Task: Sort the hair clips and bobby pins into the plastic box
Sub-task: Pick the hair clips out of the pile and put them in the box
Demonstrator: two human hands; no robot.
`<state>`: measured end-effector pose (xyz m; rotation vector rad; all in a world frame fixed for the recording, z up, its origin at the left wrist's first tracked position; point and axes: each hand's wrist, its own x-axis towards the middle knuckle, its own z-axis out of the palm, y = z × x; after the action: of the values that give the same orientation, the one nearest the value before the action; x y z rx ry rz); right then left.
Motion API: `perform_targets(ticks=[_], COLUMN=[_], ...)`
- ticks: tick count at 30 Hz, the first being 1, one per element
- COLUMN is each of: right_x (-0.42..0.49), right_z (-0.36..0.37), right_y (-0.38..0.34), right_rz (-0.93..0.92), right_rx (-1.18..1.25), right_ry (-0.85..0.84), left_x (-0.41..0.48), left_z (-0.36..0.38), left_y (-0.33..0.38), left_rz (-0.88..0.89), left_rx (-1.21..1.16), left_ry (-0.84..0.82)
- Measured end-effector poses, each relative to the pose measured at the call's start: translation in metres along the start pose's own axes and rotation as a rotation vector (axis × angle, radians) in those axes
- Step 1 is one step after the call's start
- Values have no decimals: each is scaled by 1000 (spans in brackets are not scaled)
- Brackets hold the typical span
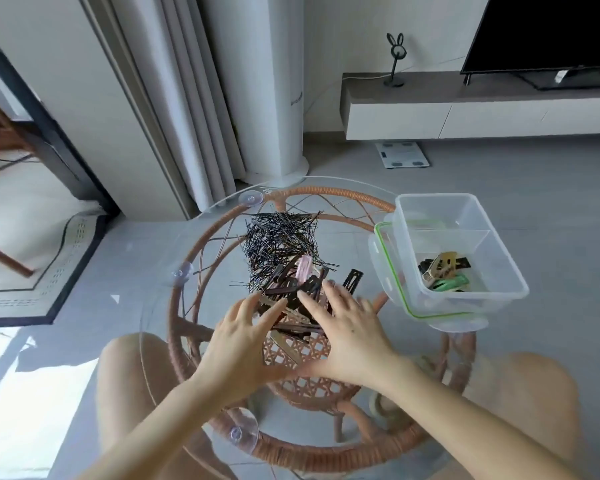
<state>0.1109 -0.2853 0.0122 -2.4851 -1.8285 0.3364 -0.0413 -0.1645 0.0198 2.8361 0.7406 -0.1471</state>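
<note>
A heap of thin black bobby pins lies on the round glass tabletop. Just in front of it sits a pile of hair clips, mostly dark brown, with one pink clip and a black snap clip. My left hand and my right hand lie side by side over the near part of the clip pile, fingers spread and touching the clips. The clear plastic box, divided in two, stands at the right; its near compartment holds several clips, gold, black and green.
The box rests on its green-rimmed lid at the table's right edge. A rattan frame shows under the glass. My bare knees are on either side below. A rug, curtain, white scale and TV stand lie beyond on the grey floor.
</note>
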Motion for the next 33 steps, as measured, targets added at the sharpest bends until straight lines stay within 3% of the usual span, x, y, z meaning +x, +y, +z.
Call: perform_targets(ticks=[13, 21, 27, 33], right_x=[-3, -16, -18, -14], right_z=[-10, -35, -68, -94], right_y=[-18, -10, 0, 20], right_rz=[-168, -206, -141, -64], right_rx=[-63, 106, 415, 507], right_ry=[166, 339, 413, 445], left_x=[18, 8, 7, 26], left_z=[-18, -27, -51, -74], left_y=[-9, -4, 8, 26], left_rz=[136, 104, -30, -6], left_rx=[-128, -290, -534, -512], left_ry=[-14, 120, 120, 240])
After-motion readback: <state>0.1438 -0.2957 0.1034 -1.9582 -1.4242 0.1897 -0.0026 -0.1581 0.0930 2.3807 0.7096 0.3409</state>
